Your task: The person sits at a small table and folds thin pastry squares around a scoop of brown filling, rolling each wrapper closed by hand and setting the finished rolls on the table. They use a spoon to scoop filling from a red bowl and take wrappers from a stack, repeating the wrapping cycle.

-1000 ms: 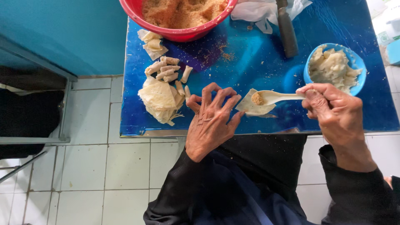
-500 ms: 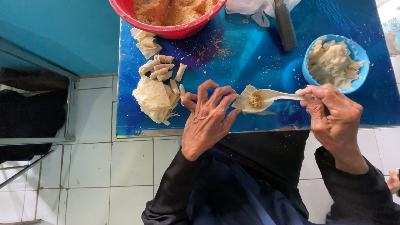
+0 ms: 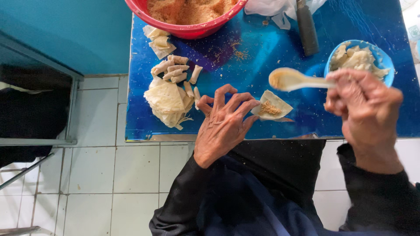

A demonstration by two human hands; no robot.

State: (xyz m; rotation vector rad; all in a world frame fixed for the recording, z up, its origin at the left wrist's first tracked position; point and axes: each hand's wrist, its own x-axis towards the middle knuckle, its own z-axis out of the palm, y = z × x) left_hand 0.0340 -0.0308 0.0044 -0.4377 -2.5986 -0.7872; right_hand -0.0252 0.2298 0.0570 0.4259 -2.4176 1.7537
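- Blue table point(image 3: 280, 48) is what everything sits on, shiny top, with white floor tiles below its near edge.
- Your left hand point(image 3: 223, 124) is over the near edge, fingers spread and bent, the fingertips point(image 3: 256, 103) touching the left corner of the wrapper point(image 3: 272, 105).
- That wrapper is a pale square lying flat near the front edge, with a small heap of brownish filling point(image 3: 269, 108) in its middle. It's between your two hands, touching the left one and apart from the right.
- Your right hand point(image 3: 365, 111) is closed around the handle of a pale spoon point(image 3: 291, 79), held above the table. The bowl of the spoon hangs just above and behind the wrapper, not touching it, with a smear of filling in it.
- Just behind your right hand is a blue bowl point(image 3: 385, 59) with pale doughy bits inside.
- To the left of your left hand there's a stack of flat wrappers point(image 3: 166, 102), and behind that a little bunch of finished rolls point(image 3: 174, 70).
- Far edge has a red basin point(image 3: 188, 29) of the crumbly brown filling, a few more folded wrappers beside it, a dark handle point(image 3: 306, 28) and a crumpled white plastic bag point(image 3: 273, 9).
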